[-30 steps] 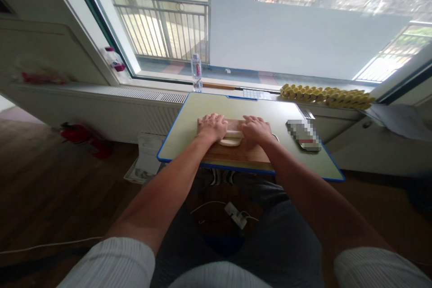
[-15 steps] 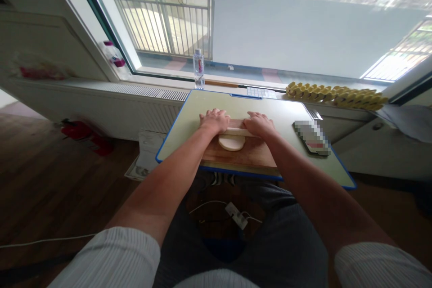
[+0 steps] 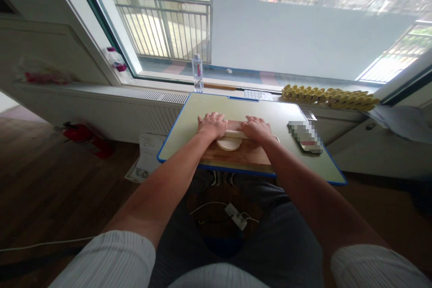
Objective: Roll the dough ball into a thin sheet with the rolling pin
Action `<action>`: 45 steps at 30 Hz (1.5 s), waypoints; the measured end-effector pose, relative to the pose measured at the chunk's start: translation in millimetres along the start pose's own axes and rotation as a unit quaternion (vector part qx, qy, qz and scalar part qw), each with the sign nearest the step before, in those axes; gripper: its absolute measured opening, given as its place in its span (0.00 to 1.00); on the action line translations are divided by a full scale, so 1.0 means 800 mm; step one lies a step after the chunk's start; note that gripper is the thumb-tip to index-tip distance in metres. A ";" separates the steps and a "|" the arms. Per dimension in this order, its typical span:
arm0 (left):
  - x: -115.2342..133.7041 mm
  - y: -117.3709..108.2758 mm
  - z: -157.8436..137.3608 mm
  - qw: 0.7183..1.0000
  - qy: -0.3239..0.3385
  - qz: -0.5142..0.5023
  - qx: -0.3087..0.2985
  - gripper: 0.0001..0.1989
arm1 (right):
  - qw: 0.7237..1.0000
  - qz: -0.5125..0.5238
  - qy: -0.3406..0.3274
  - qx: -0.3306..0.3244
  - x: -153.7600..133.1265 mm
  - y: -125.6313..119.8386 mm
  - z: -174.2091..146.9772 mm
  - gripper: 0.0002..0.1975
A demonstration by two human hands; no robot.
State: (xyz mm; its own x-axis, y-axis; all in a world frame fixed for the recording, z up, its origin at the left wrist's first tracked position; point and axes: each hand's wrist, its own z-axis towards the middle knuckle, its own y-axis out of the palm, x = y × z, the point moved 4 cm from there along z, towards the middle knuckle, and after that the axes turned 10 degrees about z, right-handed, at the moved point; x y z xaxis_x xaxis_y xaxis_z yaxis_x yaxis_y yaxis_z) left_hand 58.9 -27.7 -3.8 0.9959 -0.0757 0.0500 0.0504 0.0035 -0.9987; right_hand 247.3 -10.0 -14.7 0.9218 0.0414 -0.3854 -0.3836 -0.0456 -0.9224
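Note:
A pale rolling pin (image 3: 235, 134) lies crosswise on a wooden board (image 3: 248, 156), and both my hands are on it. Over its left part, my left hand (image 3: 212, 123) presses down with the fingers bent across the wood. My right hand (image 3: 256, 128) is on the right part in the same way, palm down. Between the hands, a flat round piece of white dough (image 3: 229, 145) shows on the near side of the pin; its far edge is hidden under the pin. The ends of the pin are mostly covered by my hands.
The board rests on a blue-edged table (image 3: 280, 112), with a blurred-out phone-like object (image 3: 305, 137) on its right. Behind stand a water bottle (image 3: 197, 74) and a yellow egg-carton-like strip (image 3: 329, 96) on the sill. A power strip (image 3: 236, 216) lies on the floor below.
The pin has rolled slightly toward me over the dough, so less of the dough shows. Both hands moved with it. The whole view has shifted a little.

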 end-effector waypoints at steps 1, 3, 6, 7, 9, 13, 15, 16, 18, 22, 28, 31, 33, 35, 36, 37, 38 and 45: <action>0.001 -0.001 -0.006 1.000 0.002 0.002 0.004 0.29 | 1.000 -0.009 -0.005 0.004 -0.001 -0.001 -0.006 0.32; 0.002 -0.001 -0.020 1.000 0.003 0.008 0.016 0.29 | 0.999 -0.029 -0.018 0.014 -0.004 -0.002 -0.022 0.32; 0.002 -0.001 -0.044 0.999 -0.002 0.012 0.046 0.27 | 0.996 -0.070 -0.055 0.031 -0.012 -0.004 -0.050 0.30; 0.002 -0.001 -0.053 0.998 -0.003 0.010 0.056 0.27 | 0.994 -0.081 -0.065 0.036 -0.014 -0.005 -0.060 0.29; 0.002 0.001 -0.070 0.997 -0.006 0.003 0.073 0.28 | 0.992 -0.095 -0.074 0.038 -0.018 -0.005 -0.079 0.27; 0.002 0.005 -0.101 0.996 -0.007 -0.008 0.085 0.30 | 0.990 -0.104 -0.081 0.042 -0.026 -0.007 -0.113 0.28; 0.003 0.005 -0.114 0.996 -0.007 -0.013 0.092 0.30 | 0.989 -0.107 -0.087 0.057 -0.030 -0.010 -0.129 0.28; 0.004 0.005 -0.119 0.995 -0.007 -0.013 0.096 0.30 | 0.988 -0.108 -0.088 0.064 -0.032 -0.010 -0.136 0.28; 0.005 0.006 -0.128 0.995 -0.006 -0.012 0.101 0.31 | 0.988 -0.107 -0.085 0.074 -0.034 -0.010 -0.148 0.28; 0.005 0.010 -0.145 0.994 -0.008 -0.009 0.105 0.32 | 0.989 -0.081 -0.071 0.102 -0.031 0.000 -0.163 0.30; 0.005 0.017 -0.161 0.992 -0.002 -0.006 0.127 0.33 | 0.988 -0.051 -0.068 0.132 -0.017 0.019 -0.169 0.32; 0.005 0.017 -0.159 0.992 -0.003 -0.006 0.128 0.32 | 0.988 -0.047 -0.064 0.130 -0.017 0.019 -0.168 0.32; 0.005 0.016 -0.154 0.992 -0.004 -0.006 0.126 0.32 | 0.989 -0.046 -0.064 0.128 -0.019 0.017 -0.164 0.32; 0.006 0.014 -0.147 0.992 -0.004 -0.005 0.124 0.32 | 0.989 -0.047 -0.062 0.129 -0.021 0.013 -0.159 0.31; 0.006 0.014 -0.143 0.992 -0.004 -0.005 0.124 0.32 | 0.989 -0.048 -0.060 0.128 -0.022 0.012 -0.156 0.31; 0.006 0.013 -0.139 0.992 -0.004 -0.004 0.125 0.32 | 0.989 -0.049 -0.055 0.127 -0.022 0.011 -0.153 0.31; 0.006 0.012 -0.134 0.992 -0.004 -0.004 0.125 0.32 | 0.990 -0.051 -0.050 0.125 -0.022 0.009 -0.149 0.31; 0.009 0.003 -0.105 0.991 0.004 -0.006 0.132 0.28 | 0.990 -0.083 -0.057 0.099 -0.027 -0.001 -0.130 0.31</action>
State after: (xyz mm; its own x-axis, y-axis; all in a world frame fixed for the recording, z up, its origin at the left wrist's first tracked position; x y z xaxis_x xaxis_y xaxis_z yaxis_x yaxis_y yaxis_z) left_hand 60.1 -112.1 -6.4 0.9945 -0.0844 0.0618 0.0821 0.2634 -0.9612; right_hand 233.5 -115.0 -3.4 0.9651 0.1441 -0.2185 -0.2414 0.1677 -0.9558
